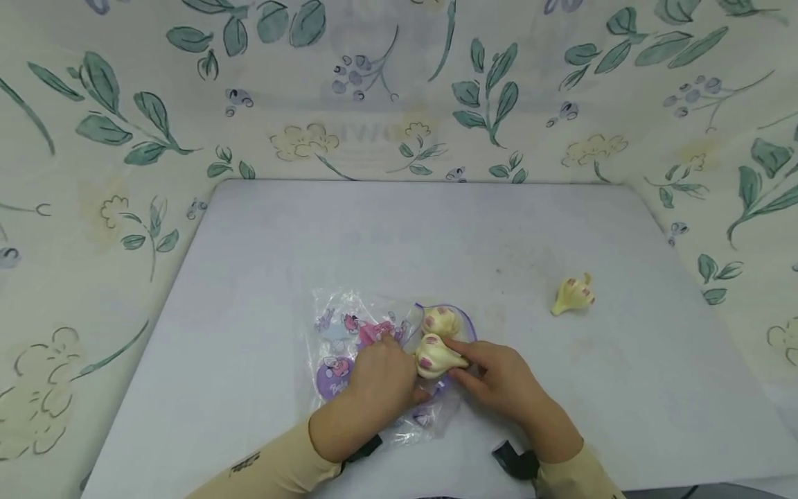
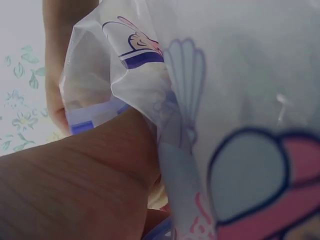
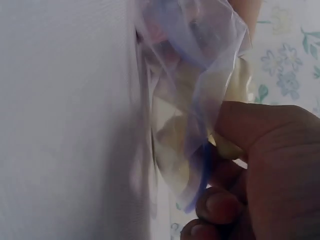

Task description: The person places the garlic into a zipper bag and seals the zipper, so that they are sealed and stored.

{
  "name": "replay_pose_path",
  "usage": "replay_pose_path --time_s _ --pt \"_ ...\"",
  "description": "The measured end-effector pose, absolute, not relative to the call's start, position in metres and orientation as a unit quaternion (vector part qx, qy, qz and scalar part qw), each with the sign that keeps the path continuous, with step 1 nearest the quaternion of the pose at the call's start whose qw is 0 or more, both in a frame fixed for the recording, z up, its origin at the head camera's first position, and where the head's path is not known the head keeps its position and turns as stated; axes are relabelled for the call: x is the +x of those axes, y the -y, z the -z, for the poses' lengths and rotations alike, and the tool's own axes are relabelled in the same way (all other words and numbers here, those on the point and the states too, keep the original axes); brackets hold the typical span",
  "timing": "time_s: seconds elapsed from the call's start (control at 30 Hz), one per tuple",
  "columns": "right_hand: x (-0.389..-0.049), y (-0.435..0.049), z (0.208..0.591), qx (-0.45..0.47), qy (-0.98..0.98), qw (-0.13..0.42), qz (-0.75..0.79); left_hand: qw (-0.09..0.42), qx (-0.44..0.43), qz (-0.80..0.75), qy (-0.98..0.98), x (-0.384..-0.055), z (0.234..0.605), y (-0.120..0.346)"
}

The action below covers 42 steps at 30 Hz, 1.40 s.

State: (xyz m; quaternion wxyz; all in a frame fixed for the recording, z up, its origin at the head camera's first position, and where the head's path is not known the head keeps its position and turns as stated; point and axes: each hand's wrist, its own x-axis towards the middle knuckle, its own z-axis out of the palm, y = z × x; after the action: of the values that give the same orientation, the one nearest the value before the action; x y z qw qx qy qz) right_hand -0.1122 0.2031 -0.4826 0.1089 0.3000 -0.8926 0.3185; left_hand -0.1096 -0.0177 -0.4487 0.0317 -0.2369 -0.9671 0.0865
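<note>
A clear zip bag (image 1: 330, 336) printed with pink and purple cartoon figures lies on the white table, its blue-purple zip edge toward the right. My left hand (image 1: 382, 378) holds the bag near its mouth, with the thumb beside the opening. In the left wrist view, the bag's film (image 2: 250, 75) hides most of the fingers. At the mouth, my right hand (image 1: 499, 378) pinches a garlic bulb (image 1: 434, 355), cream with purplish patches, by its narrow end. A second garlic bulb (image 1: 440, 321) sits just behind, within the zip edge. The right wrist view shows the fingers close by the blue zip strip (image 3: 205, 165).
Another garlic bulb (image 1: 573, 294) lies apart on the table (image 1: 374, 235), to the right. Floral cloth (image 1: 399, 90) rises behind the table and along its sides. Black straps (image 1: 516, 461) show at both wrists near the front.
</note>
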Motion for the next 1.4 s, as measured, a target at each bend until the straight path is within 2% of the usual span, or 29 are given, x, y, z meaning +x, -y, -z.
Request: replay_pose_path --time_s 0.2,0.33,0.4,0.53,0.67,0.8,1.07,1.3,1.4 --pt "-0.108 -0.220 0.480 0.275 0.856 0.129 -0.418 -0.006 -0.252 -0.106 0.962 -0.110 0.449 0.009" --pt "-0.105 -0.231 0.473 0.247 0.850 0.124 -0.449 -0.003 -0.249 -0.114 0.962 -0.111 0.447 0.005" --pt "-0.103 -0.235 0.470 0.236 0.854 0.111 -0.450 0.003 -0.252 -0.116 0.961 -0.111 0.446 0.004" --pt "-0.099 -0.237 0.464 0.203 0.881 0.043 -0.425 0.007 -0.257 -0.121 0.959 -0.110 0.446 0.002" --pt "-0.097 -0.217 0.461 0.175 0.912 0.003 -0.370 0.002 -0.241 -0.102 0.965 -0.108 0.447 0.002" --pt "-0.098 -0.196 0.461 0.144 0.933 0.026 -0.330 0.004 -0.227 -0.080 0.971 -0.109 0.449 0.004" --pt "-0.102 -0.187 0.461 0.087 0.948 0.026 -0.306 0.015 -0.229 -0.110 0.967 -0.112 0.449 0.004" --pt "-0.114 -0.162 0.468 0.165 0.912 0.048 -0.373 -0.003 -0.196 -0.096 0.976 -0.114 0.449 0.011" --pt "-0.115 -0.162 0.469 0.190 0.905 0.055 -0.378 0.008 -0.201 -0.086 0.976 -0.115 0.449 0.014"
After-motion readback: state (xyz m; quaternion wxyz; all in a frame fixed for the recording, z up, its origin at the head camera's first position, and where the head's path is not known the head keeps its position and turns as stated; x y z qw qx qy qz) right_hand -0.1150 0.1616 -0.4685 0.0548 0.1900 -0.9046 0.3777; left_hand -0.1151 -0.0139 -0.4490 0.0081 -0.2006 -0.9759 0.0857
